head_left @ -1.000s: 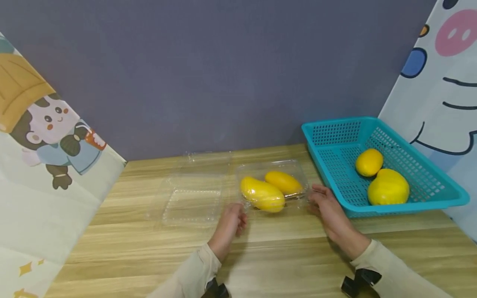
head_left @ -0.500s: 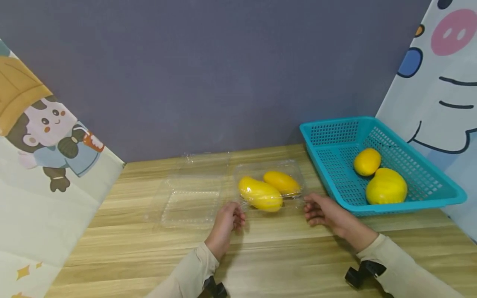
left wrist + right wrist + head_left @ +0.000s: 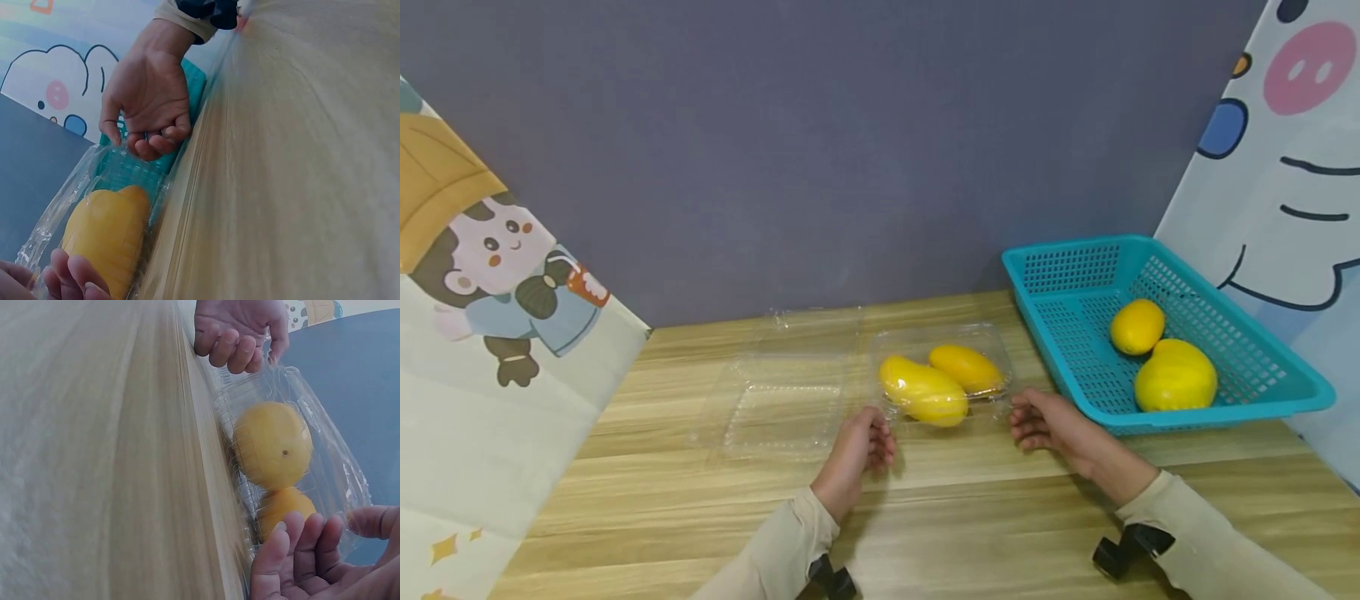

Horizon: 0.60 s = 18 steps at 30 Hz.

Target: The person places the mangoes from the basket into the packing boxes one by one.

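Two yellow mangoes (image 3: 925, 390) lie side by side in a clear plastic clamshell box (image 3: 992, 337), whose lid lies over them. At the box's near left corner, my left hand (image 3: 856, 450) pinches the plastic rim between thumb and curled fingers. My right hand (image 3: 1060, 429) has its thumb and fingers at the near right corner, around the rim. In the right wrist view, the right thumb (image 3: 375, 520) touches the lid's edge while the other fingers curl beneath. From the left wrist view, one mango (image 3: 106, 231) shows through the plastic. Whether the lid's edge is snapped down is hard to tell.
A second clear clamshell box (image 3: 786, 408) stands opened on the left of the wooden table (image 3: 940, 533). To the right, a turquoise basket (image 3: 1060, 333) holds a small yellow fruit (image 3: 1137, 327) and a larger one (image 3: 1176, 377). A grey wall (image 3: 850, 150) closes off the back.
My right hand has come down and slightly left from the box's right side to its near right corner. The left hand has barely moved. The last half second shows almost no motion.
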Tool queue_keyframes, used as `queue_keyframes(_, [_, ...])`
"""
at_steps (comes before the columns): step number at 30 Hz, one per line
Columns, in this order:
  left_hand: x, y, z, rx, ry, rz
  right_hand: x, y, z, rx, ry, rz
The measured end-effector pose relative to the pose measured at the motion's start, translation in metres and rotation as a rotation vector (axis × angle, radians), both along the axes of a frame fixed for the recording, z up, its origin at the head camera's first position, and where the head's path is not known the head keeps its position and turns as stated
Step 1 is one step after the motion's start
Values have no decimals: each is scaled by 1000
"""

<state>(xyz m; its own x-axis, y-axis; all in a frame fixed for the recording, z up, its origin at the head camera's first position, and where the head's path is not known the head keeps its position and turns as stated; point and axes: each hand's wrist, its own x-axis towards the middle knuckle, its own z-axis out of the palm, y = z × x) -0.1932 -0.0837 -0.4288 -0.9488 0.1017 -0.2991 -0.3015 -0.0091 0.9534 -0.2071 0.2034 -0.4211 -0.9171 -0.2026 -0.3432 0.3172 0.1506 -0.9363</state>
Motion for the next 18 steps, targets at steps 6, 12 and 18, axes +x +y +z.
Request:
queue_keyframes(6, [0, 0, -2, -2, 4, 0, 0, 0, 0, 3, 4, -7])
queue_keyframes(12, [0, 1, -2, 6, 6, 13, -1, 1, -1, 13, -11, -16])
queue_keyframes(18, [0, 0, -2, 15, 19, 10, -1, 1, -2, 9, -8, -16])
